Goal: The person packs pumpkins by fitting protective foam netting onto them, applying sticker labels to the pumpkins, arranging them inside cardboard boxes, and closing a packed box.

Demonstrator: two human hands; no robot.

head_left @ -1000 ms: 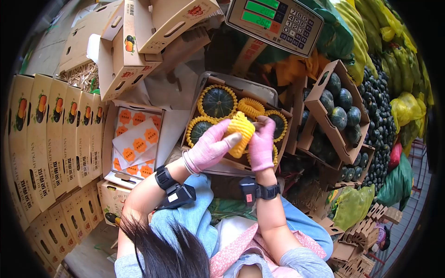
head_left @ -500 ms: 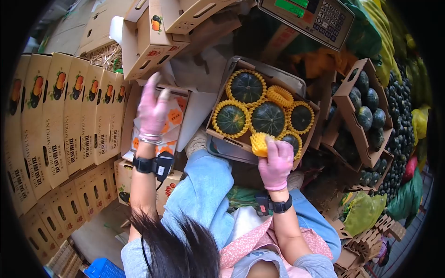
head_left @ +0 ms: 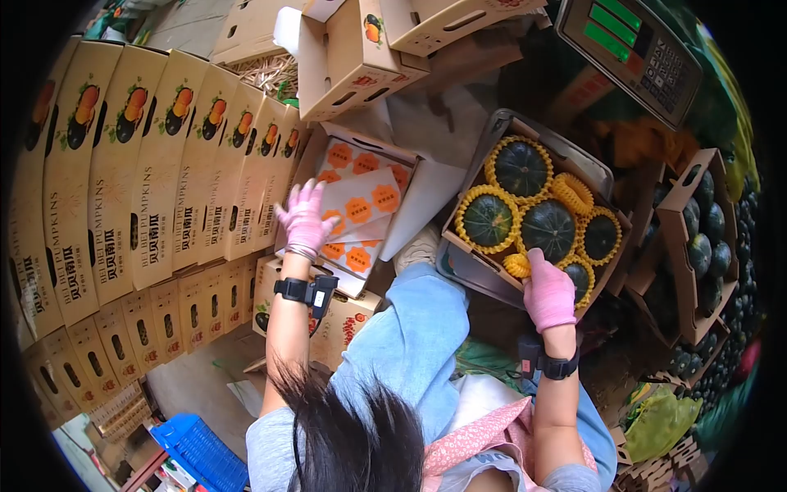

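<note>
My left hand (head_left: 305, 221), in a pink glove, has its fingers spread and holds nothing. It is over the left edge of a box of sticker sheets (head_left: 358, 211) with orange labels. My right hand (head_left: 549, 293), also pink-gloved, has its fingers closed at a yellow foam net (head_left: 516, 265) low in the near side of a carton (head_left: 471, 252); its fingertips are partly hidden. Dark green pumpkins (head_left: 548, 232) in yellow foam nets fill much of that carton, and one bunched foam net (head_left: 573, 193) lies among them.
Printed pumpkin cartons (head_left: 168, 156) stand in a row at left. Open cartons (head_left: 340, 61) are at the top. A scale display (head_left: 631, 53) is at upper right, beyond the metal tray (head_left: 502, 123) under the pumpkin carton. More pumpkins (head_left: 698, 252) fill a tilted carton at right.
The view has shifted, so the scene sits farther right. My left hand has come nearer and spread its fingers. My right hand has lowered the yellow foam net into the carton.
</note>
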